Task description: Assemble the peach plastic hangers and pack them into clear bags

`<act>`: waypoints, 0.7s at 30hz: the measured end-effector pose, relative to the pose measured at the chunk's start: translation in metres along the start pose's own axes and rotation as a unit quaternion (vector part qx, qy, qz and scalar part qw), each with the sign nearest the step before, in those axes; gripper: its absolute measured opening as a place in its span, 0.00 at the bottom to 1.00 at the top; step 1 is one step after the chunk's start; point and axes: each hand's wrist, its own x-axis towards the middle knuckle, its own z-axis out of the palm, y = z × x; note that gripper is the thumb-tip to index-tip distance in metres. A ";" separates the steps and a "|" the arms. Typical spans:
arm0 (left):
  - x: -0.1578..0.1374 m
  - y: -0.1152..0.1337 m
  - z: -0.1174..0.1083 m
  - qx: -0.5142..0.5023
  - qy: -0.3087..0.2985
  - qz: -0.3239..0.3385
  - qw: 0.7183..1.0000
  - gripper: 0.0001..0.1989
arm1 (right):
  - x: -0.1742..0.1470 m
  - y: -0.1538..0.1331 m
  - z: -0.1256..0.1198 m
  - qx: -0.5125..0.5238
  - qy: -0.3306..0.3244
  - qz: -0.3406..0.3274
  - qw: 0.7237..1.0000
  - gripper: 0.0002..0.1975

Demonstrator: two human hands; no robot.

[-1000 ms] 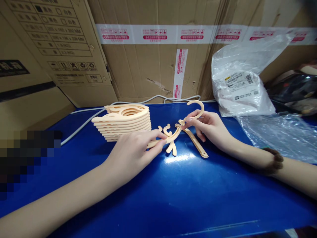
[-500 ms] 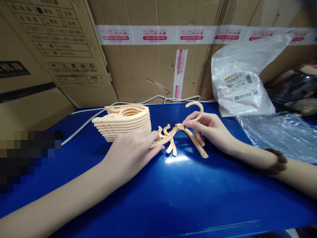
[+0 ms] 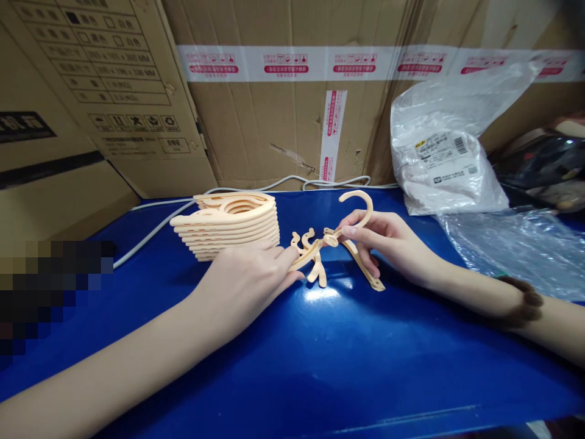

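My left hand is closed around a cream plastic hanger arm, whose inner end points right. Between thumb and fingers, my right hand pinches a hanger hook of the same cream plastic. The round base of the hook meets the end of the hanger arm; whether they are joined I cannot tell. A second hanger arm lies on the table under my right fingers. Behind the held arm rest several small curved cream pieces. A stack of cream hanger parts stands just beyond my left hand.
Large cardboard boxes wall off the back and left of the blue table. A grey cable runs along the back left. A white plastic bag and clear plastic wrap lie at the right.
The hook and its round base have shifted slightly left and down, against the arm in my left hand. More of the second arm's upper end now shows.
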 end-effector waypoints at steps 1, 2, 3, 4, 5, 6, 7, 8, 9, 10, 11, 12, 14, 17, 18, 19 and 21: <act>0.000 0.000 0.000 0.009 0.010 0.010 1.000 0.09 | 0.000 0.000 0.000 -0.001 0.000 0.001 1.000 0.09; 0.000 0.001 0.001 0.019 0.025 0.020 0.999 0.08 | 0.000 -0.001 0.001 -0.001 0.000 0.001 1.000 0.09; 0.000 0.002 0.002 0.030 0.040 0.028 0.998 0.08 | 0.000 -0.001 0.001 -0.002 0.000 0.001 1.000 0.09; 0.000 0.002 0.003 0.041 0.056 0.036 0.997 0.07 | 0.000 -0.001 0.001 -0.002 0.002 0.000 1.000 0.09; -0.001 0.003 0.004 0.050 0.067 0.041 0.996 0.06 | 0.000 -0.001 0.002 -0.002 0.001 0.000 1.000 0.09; -0.001 0.004 0.005 0.056 0.075 0.044 0.995 0.05 | 0.000 -0.002 0.002 -0.003 0.000 0.000 1.000 0.09; -0.001 0.004 0.006 0.059 0.080 0.047 0.994 0.05 | 0.000 -0.002 0.002 -0.003 -0.001 0.001 1.000 0.09; -0.001 0.005 0.007 0.061 0.079 0.049 0.994 0.04 | 0.000 -0.002 0.002 -0.003 -0.001 0.002 1.000 0.09; -0.001 0.005 0.009 0.063 0.078 0.050 0.994 0.04 | 0.000 -0.002 0.002 -0.004 -0.003 0.003 1.000 0.09; -0.001 0.006 0.010 0.066 0.076 0.049 0.994 0.03 | -0.001 -0.002 0.002 -0.005 -0.005 0.004 1.000 0.09; -0.001 0.006 0.011 0.069 0.073 0.048 0.994 0.02 | -0.001 -0.002 0.002 -0.007 -0.008 0.005 1.000 0.09; -0.001 0.006 0.012 0.070 0.069 0.046 0.994 0.03 | -0.002 -0.003 0.003 -0.008 -0.011 0.006 1.000 0.10; -0.001 0.007 0.013 0.065 0.060 0.039 0.995 0.06 | -0.003 -0.003 0.003 -0.009 -0.017 0.009 1.000 0.10; -0.001 0.008 0.014 0.057 0.060 0.035 0.996 0.09 | -0.005 -0.003 0.005 -0.004 -0.026 0.013 1.000 0.11; -0.001 0.008 0.014 0.058 0.064 0.037 0.996 0.09 | -0.005 -0.004 0.005 -0.002 -0.031 0.015 0.999 0.11; -0.001 0.008 0.015 0.058 0.069 0.040 0.995 0.09 | -0.005 -0.004 0.006 0.000 -0.038 0.017 0.999 0.12; 0.000 0.008 0.015 0.058 0.077 0.045 0.994 0.09 | -0.006 -0.006 0.008 0.000 -0.052 0.025 0.998 0.12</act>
